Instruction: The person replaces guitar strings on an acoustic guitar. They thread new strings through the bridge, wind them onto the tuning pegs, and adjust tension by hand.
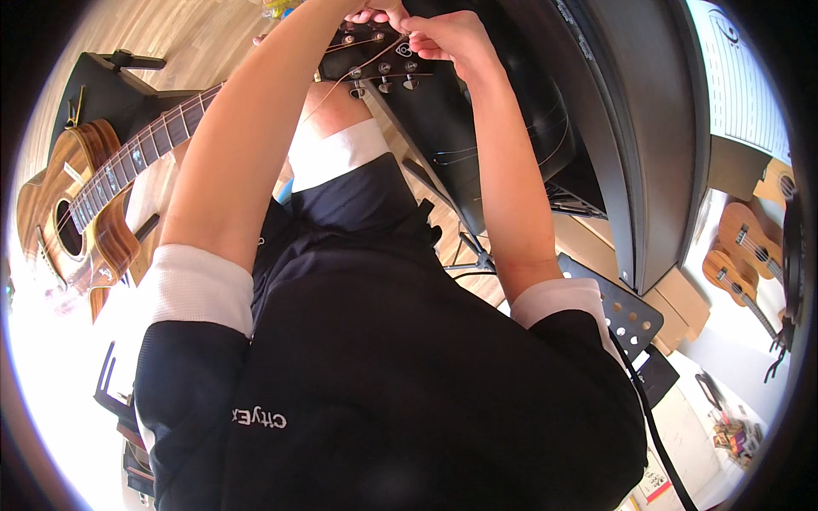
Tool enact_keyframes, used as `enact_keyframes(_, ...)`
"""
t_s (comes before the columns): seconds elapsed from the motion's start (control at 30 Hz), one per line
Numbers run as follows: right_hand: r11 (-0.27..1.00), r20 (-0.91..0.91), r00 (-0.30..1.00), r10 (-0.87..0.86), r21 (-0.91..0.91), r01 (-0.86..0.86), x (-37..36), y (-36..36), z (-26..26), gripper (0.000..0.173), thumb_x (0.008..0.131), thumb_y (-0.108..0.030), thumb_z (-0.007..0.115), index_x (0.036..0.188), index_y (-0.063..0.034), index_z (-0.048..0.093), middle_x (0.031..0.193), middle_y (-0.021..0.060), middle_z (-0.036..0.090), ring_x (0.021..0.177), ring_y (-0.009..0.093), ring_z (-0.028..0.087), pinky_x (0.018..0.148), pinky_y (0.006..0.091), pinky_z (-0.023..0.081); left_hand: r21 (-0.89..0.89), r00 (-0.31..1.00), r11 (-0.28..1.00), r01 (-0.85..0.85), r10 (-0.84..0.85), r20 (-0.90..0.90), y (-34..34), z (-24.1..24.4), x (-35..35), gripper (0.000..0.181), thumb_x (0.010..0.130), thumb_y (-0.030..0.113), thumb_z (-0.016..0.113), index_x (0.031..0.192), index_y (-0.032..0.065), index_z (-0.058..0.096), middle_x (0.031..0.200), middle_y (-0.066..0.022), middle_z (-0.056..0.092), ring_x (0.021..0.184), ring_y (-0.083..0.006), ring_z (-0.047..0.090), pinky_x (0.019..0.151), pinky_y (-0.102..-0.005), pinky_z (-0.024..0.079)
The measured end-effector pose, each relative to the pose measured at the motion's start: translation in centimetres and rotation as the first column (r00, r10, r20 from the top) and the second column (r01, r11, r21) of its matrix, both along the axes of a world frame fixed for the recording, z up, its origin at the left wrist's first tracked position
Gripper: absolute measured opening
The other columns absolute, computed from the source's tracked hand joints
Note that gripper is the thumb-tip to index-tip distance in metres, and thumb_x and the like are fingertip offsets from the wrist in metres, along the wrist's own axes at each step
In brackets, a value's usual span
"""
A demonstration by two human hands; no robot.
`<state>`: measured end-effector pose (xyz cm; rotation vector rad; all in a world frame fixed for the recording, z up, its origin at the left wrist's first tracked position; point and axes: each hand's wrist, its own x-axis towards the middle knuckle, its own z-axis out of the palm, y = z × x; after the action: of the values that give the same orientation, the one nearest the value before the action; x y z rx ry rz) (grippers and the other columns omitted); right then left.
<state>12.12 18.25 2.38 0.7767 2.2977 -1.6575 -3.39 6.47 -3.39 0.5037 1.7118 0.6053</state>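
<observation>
An acoustic guitar with a glossy striped wooden body (102,211) lies at the left, its neck (160,135) running up behind my left forearm. Its black headstock (374,64) with metal tuning pegs is at the top, partly over a black surface. Above the headstock my left hand (380,11), partly cut off by the picture's edge, meets my right hand (450,41) at the fingertips. Both pinch a thin bronze-coloured guitar string (358,67) near one tuning post. The string slants down to the left across the headstock and over my bare knee. The exact fingertip contact is small.
Loose string pieces (457,153) rest on the black surface. A large dark curved panel (664,128) rises at the right, near a perforated black music stand (629,319) and cardboard boxes (680,306). Ukuleles (744,239) hang at the far right. A black stand (89,89) is beside the guitar.
</observation>
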Motion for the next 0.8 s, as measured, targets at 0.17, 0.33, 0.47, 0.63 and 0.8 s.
enact_keyframes(0.17, 0.992, 0.025, 0.997, 0.071, -0.106, -0.068, 0.4, 1.4, -1.0, 0.017, 0.082, -0.014, 0.072, 0.086, 0.0025, 0.073, 0.076, 0.0080, 0.070, 0.064, 0.012, 0.065, 0.064, 0.0239, 0.055, -0.027, 0.973, 0.999, 0.030, -0.023, 0.229, 0.6, -2.5, -0.9, 0.010, 0.082, 0.024, 0.077, 0.092, 0.0245, 0.076, 0.054, 0.0091, 0.046, 0.042, -0.0054, 0.035, 0.040, -0.0258, 0.026)
enact_keyframes(0.33, 0.956, 0.024, 0.998, 0.057, -0.289, -0.048, 1.5, 2.8, -1.6, 0.018, 0.089, -0.012, 0.068, 0.098, 0.0023, 0.073, 0.080, 0.0046, 0.067, 0.067, 0.009, 0.059, 0.064, 0.0214, 0.050, -0.025, 0.972, 0.999, 0.048, -0.041, 0.233, 0.9, -2.3, -0.8, 0.016, 0.083, 0.026, 0.077, 0.099, 0.0250, 0.075, 0.055, 0.0087, 0.046, 0.042, -0.0057, 0.035, 0.040, -0.0247, 0.027)
enact_keyframes(0.47, 0.942, -0.008, 1.000, 0.025, -0.333, -0.026, 2.2, 3.2, -2.0, 0.020, 0.094, -0.010, 0.063, 0.106, 0.0046, 0.071, 0.075, 0.0008, 0.059, 0.064, 0.007, 0.050, 0.061, 0.0184, 0.045, -0.010, 0.971, 0.998, 0.065, -0.061, 0.232, 0.9, -4.0, -1.1, 0.033, 0.084, 0.028, 0.076, 0.117, 0.0244, 0.069, 0.057, 0.0079, 0.046, 0.043, -0.0062, 0.034, 0.042, -0.0253, 0.028)
enact_keyframes(0.63, 0.983, -0.207, 0.964, 0.167, 0.113, -0.146, 4.0, 3.3, -2.9, 0.016, 0.090, -0.008, 0.066, 0.102, -0.0016, 0.074, 0.068, 0.0040, 0.065, 0.055, 0.011, 0.055, 0.054, 0.0240, 0.046, -0.021, 0.973, 0.981, 0.193, -0.189, 0.131, 1.0, -1.2, -0.3, 0.047, 0.086, 0.031, 0.074, 0.132, 0.0252, 0.062, 0.064, 0.0070, 0.048, 0.046, -0.0080, 0.035, 0.046, -0.0296, 0.032)
enact_keyframes(0.8, 0.525, -0.162, 0.803, 0.574, 0.825, -0.209, 4.9, -1.1, -1.3, 0.015, 0.080, -0.005, 0.064, 0.092, -0.0049, 0.075, 0.085, 0.0141, 0.072, 0.077, 0.033, 0.070, 0.072, 0.0420, 0.056, -0.046, 0.983, 0.982, 0.183, -0.182, 0.006, 0.1, 0.9, 0.6, 0.048, 0.085, 0.032, 0.073, 0.132, 0.0277, 0.063, 0.069, 0.0052, 0.049, 0.053, -0.0112, 0.038, 0.051, -0.0340, 0.034)
